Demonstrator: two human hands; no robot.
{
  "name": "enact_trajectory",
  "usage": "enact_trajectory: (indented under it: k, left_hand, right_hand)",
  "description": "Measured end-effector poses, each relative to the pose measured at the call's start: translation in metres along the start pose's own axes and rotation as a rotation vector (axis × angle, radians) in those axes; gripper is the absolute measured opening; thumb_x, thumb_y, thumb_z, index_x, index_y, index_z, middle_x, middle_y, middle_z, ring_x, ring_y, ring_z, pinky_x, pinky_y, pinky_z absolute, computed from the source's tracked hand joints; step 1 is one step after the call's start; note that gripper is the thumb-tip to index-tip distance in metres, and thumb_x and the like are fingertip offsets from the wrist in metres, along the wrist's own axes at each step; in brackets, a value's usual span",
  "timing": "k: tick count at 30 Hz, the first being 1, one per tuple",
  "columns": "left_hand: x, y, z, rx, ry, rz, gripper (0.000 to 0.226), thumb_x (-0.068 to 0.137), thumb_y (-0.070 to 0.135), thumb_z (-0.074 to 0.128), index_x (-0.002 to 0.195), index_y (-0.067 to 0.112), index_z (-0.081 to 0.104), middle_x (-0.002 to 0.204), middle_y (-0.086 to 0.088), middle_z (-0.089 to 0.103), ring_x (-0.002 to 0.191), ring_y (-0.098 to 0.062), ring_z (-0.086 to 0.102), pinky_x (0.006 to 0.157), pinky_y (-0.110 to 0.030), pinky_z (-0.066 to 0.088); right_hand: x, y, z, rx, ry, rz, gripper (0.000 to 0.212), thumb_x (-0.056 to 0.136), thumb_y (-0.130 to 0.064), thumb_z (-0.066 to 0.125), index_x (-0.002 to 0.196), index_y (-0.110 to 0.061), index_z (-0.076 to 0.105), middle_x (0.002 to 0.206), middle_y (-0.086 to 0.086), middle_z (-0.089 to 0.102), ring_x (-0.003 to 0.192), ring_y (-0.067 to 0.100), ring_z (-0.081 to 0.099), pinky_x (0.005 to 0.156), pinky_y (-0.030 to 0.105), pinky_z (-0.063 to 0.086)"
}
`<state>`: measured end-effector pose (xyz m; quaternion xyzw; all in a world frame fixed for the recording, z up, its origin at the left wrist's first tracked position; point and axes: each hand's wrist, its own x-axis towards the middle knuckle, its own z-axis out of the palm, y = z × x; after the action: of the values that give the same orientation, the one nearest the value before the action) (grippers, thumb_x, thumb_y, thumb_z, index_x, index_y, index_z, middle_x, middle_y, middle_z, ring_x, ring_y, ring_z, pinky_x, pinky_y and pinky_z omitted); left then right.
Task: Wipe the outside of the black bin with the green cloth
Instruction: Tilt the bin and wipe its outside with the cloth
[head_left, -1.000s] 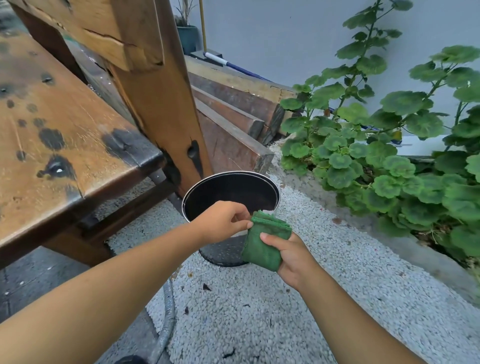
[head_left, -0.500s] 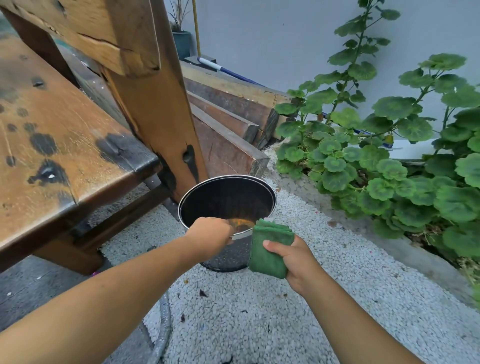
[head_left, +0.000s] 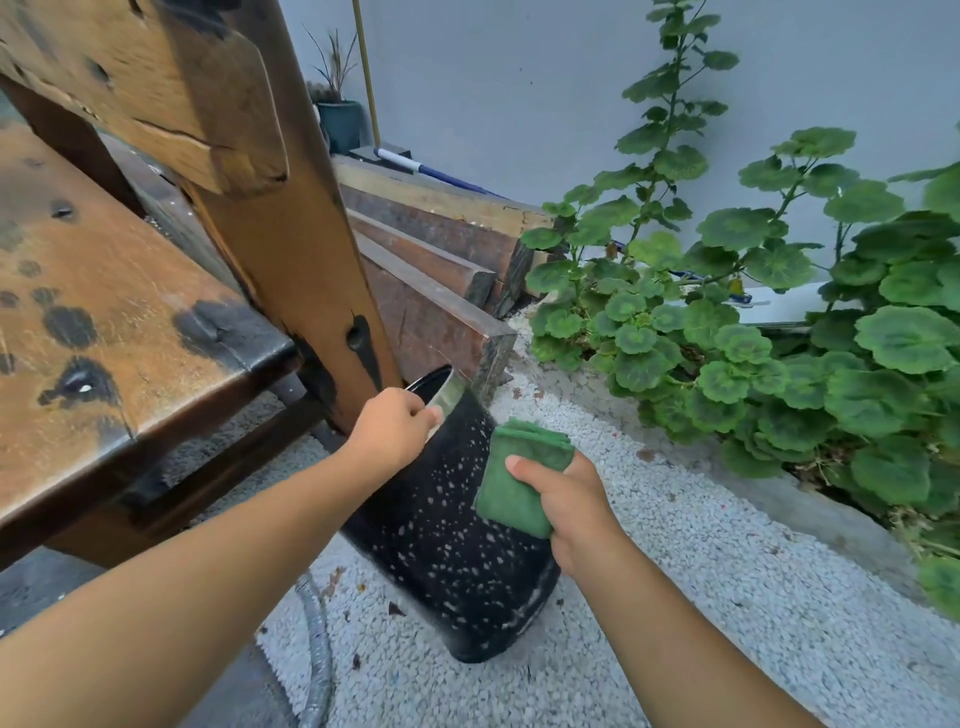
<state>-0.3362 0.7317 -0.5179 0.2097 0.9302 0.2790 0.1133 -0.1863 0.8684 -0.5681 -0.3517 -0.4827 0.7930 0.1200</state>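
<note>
Head view: black bin (head_left: 452, 540) tilted on gravel (head_left: 701, 597), hemmed by wooden bench (head_left: 130, 312) and geraniums (head_left: 779, 338).
Left hand (head_left: 395, 431) fingers curl over the rim; right hand (head_left: 566, 499) pinches green cloth (head_left: 519, 478) against its side. Half a second ago the bin stood upright.

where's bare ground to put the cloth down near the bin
Open gravel lies right of the black bin, up to the concrete kerb by the plants. Gravel nearer the camera is also bare. Left is crowded: wooden bench, its leg and a hose.
</note>
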Motion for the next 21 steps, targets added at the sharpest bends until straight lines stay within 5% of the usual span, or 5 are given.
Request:
enact_trajectory:
  k: [10, 13, 15, 17, 21]
  left_hand:
    - [-0.043, -0.033, 0.049, -0.248, -0.056, -0.062, 0.048, 0.107, 0.03, 0.04, 0.062, 0.016, 0.034, 0.06, 0.002, 0.033, 0.055, -0.016, 0.032, 0.055, -0.036, 0.023]
    - [-0.05, -0.033, 0.045, -0.477, -0.072, -0.089, 0.056, 0.107, 0.042, 0.032, 0.062, 0.028, 0.061, 0.057, 0.009, 0.058, 0.055, -0.006, 0.054, 0.056, -0.022, 0.041]
    - [-0.051, -0.03, 0.045, -0.618, -0.15, -0.117, 0.057, 0.106, 0.052, 0.027, 0.093, 0.03, 0.078, 0.088, 0.01, 0.078, 0.083, -0.002, 0.072, 0.075, -0.019, 0.054]
    - [-0.05, -0.027, 0.049, -0.66, -0.207, -0.091, 0.061, 0.104, 0.056, 0.028, 0.11, 0.02, 0.077, 0.106, -0.003, 0.078, 0.102, -0.016, 0.072, 0.09, -0.034, 0.055]
    - [-0.045, -0.025, 0.062, -0.679, -0.179, -0.09, 0.046, 0.095, 0.058, 0.054, 0.081, 0.02, 0.076, 0.08, -0.005, 0.076, 0.077, -0.018, 0.07, 0.065, -0.035, 0.054]
  right_hand:
    - [-0.001, 0.012, 0.044, -0.282, -0.035, -0.121, 0.033, 0.078, -0.012, 0.08, 0.107, -0.022, 0.065, 0.1, 0.002, 0.075, 0.087, 0.019, 0.073, 0.082, 0.043, 0.062]
    - [0.0, 0.019, 0.051, -0.482, -0.057, -0.143, 0.039, 0.077, -0.021, 0.079, 0.111, -0.023, 0.06, 0.104, -0.002, 0.071, 0.093, 0.018, 0.069, 0.087, 0.044, 0.059]
    - [0.002, 0.025, 0.052, -0.508, -0.058, -0.115, 0.048, 0.076, -0.023, 0.079, 0.119, -0.021, 0.058, 0.111, -0.001, 0.069, 0.101, 0.02, 0.067, 0.092, 0.045, 0.057]
    - [0.005, 0.029, 0.051, -0.545, -0.03, -0.115, 0.044, 0.076, -0.027, 0.08, 0.113, -0.021, 0.057, 0.108, -0.001, 0.068, 0.099, 0.021, 0.067, 0.091, 0.043, 0.056]
    - [0.012, 0.034, 0.046, -0.598, 0.002, -0.129, 0.039, 0.078, -0.036, 0.081, 0.106, -0.021, 0.059, 0.1, -0.001, 0.069, 0.091, 0.019, 0.068, 0.084, 0.041, 0.057]
